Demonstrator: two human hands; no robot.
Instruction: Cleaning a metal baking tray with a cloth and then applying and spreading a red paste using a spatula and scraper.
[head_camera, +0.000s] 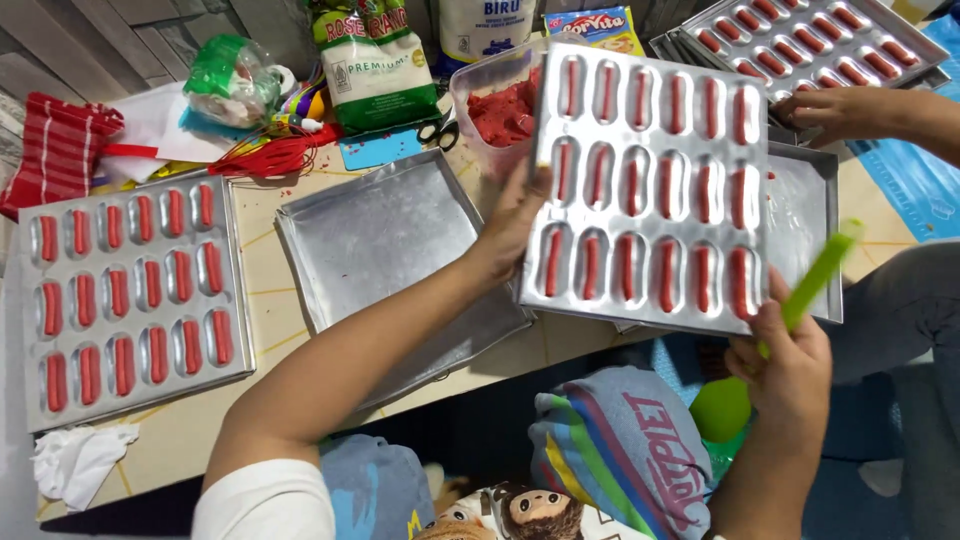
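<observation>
A metal mould tray (650, 130) with oblong cavities filled with red batter is lifted and tilted above the floor. My left hand (510, 225) grips its left edge. My right hand (785, 355) supports its lower right corner and also holds a green spatula (815, 280). Below the lifted tray lies an empty square metal pan (385, 240). A second empty pan (805, 215) shows behind the tray's right side.
Another filled mould tray (125, 295) rests at the left. A third filled tray (800, 40) sits at the top right, where another person's hand (850, 110) reaches. A clear tub of red batter (500, 105), bags of ingredients (370, 60), scissors and a crumpled tissue (80, 455) lie around.
</observation>
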